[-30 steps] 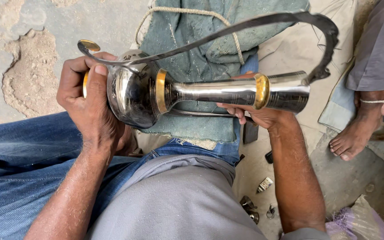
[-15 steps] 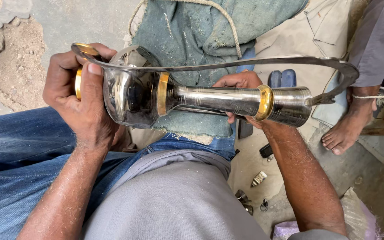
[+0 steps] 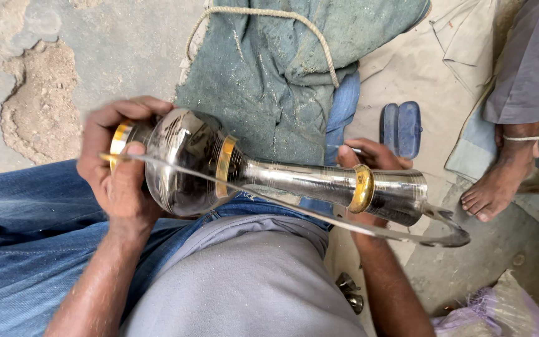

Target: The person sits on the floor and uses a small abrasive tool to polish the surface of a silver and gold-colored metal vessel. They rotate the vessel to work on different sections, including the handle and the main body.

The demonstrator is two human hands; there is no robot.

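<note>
Head view: the metal vase [image 3: 269,171] lies sideways above the lap, its bulb now turned nearer the person than half a second ago. Left hand [image 3: 116,171] is wrapped shut around the bulb end; right hand [image 3: 369,165] cups the neck from behind the vase. The thin handle strip [image 3: 282,206] has swung from the vase's far side to its near side, so I judge the piece is being rotated.

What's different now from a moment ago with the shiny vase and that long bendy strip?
The long thin metal strip swung from above the polished silver vase with brass bands to across its front and lower side. The vase now tilts down to the right. The left hand still grips the round end, and the right hand still supports the neck. The green cloth stayed put.
</note>
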